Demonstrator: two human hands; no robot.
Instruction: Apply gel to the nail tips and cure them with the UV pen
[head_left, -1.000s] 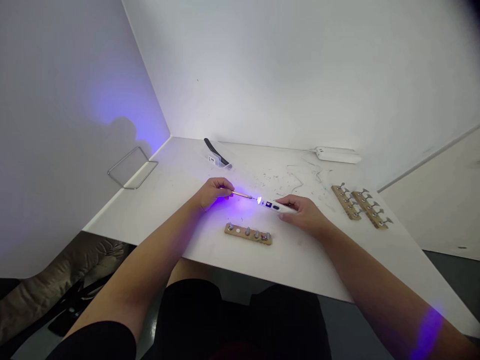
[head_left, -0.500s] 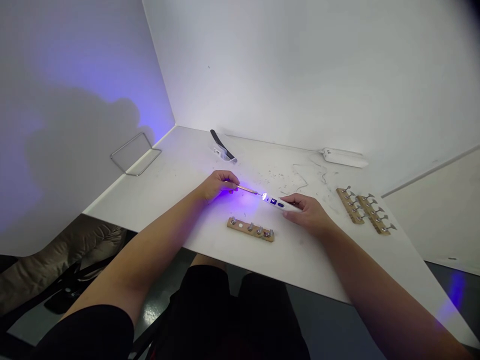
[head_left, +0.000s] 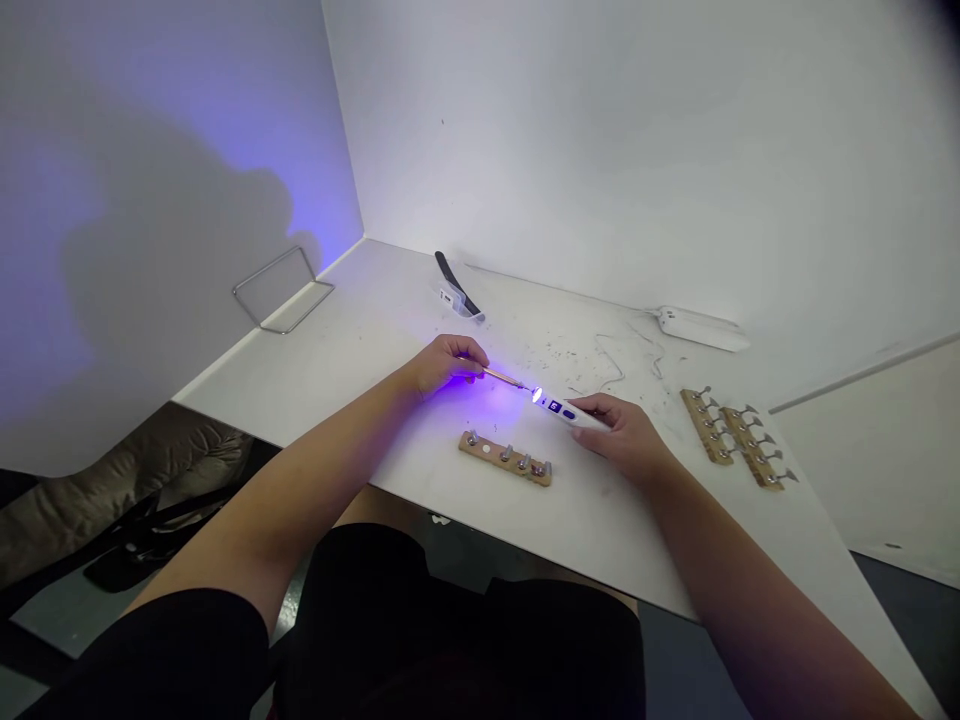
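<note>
My left hand point(head_left: 452, 363) pinches a slim gold-coloured pen-like tool point(head_left: 502, 377), its thin tip pointing right. My right hand point(head_left: 621, 432) grips a white handheld curing lamp point(head_left: 585, 417) with a small dark display and a button. The lamp's head glows bright violet-white at the tool's tip; the glare hides whether they touch and what is on the tip. Violet light falls on my left fingers and the tabletop. Nearer to me, below both hands, lies a wooden strip point(head_left: 491, 458) bearing several small metal pieces and a white dot.
Two wooden strips with metal stems, a left one point(head_left: 705, 425) and a right one point(head_left: 750, 450), lie at the right. Toward the back are a black curved file point(head_left: 457, 283) with clear packaging and a white power strip point(head_left: 697, 328). A wire stand point(head_left: 285, 330) is at left. Dark crumbs dot the white table point(head_left: 420, 455).
The camera view has shifted slightly, so the table and items appear a little displaced. Both hands keep their grips, and the lamp stays lit at the tool's tip.
</note>
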